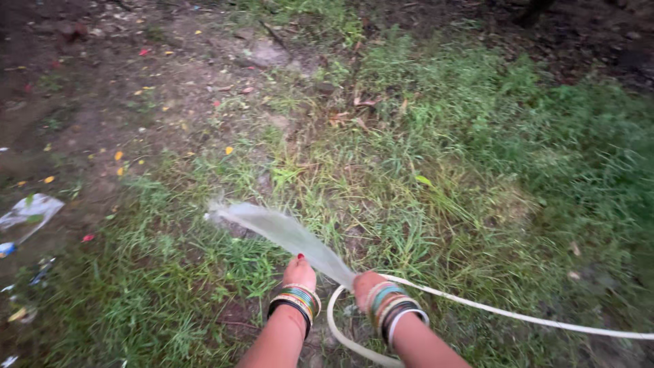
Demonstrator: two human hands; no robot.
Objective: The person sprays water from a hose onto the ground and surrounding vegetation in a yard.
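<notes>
My right hand [366,285] is closed around the end of a white hose [490,310], which loops under my wrist and runs off to the right edge. A flat fan of water [283,235] sprays from the hose end up and to the left over the grass. My left hand [300,272] sits just left of the nozzle, fingers curled, near or touching the stream; whether it grips anything is unclear. Both wrists wear stacks of coloured bangles.
Patchy green grass [436,170] covers the middle and right. Bare dark soil [88,88] with scattered yellow and red petals lies at the upper left. A crumpled plastic wrapper [30,211] and small litter lie at the left edge.
</notes>
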